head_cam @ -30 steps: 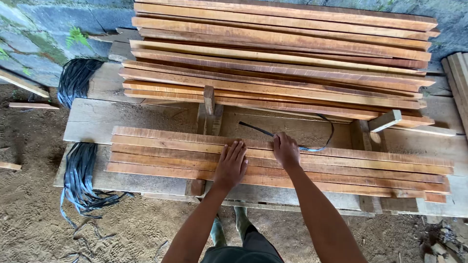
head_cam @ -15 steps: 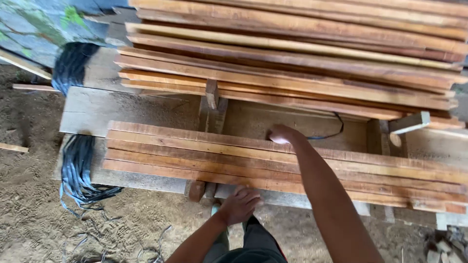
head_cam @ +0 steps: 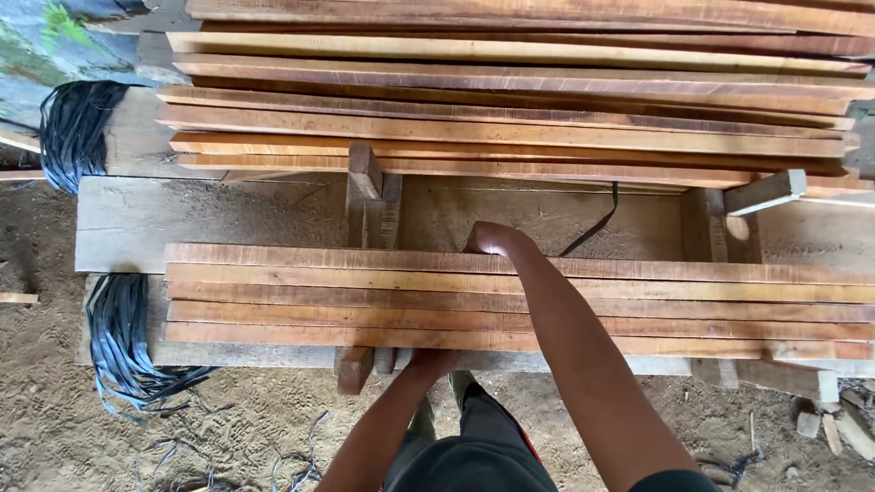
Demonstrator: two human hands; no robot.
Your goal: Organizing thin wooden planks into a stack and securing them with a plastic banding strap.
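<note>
Under the right hand the wooden slats are orange-brown with fine dark saw streaks and paler yellow edges. The larger stack of boards beyond that hand shows the same orange-brown, some faces reddish. The table is weathered grey-brown. A black strap runs just right of the right hand. Left of the left hand, the strap bundle is glossy blue-black over tan sandy ground.

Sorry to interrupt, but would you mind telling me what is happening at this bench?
A person leans over a flat row of wooden slats on a plank bench. The right hand reaches over the far edge of the slats, near a dark strap. The left hand is at the near edge, fingers tucked underneath. A bigger slat stack lies behind.
</note>
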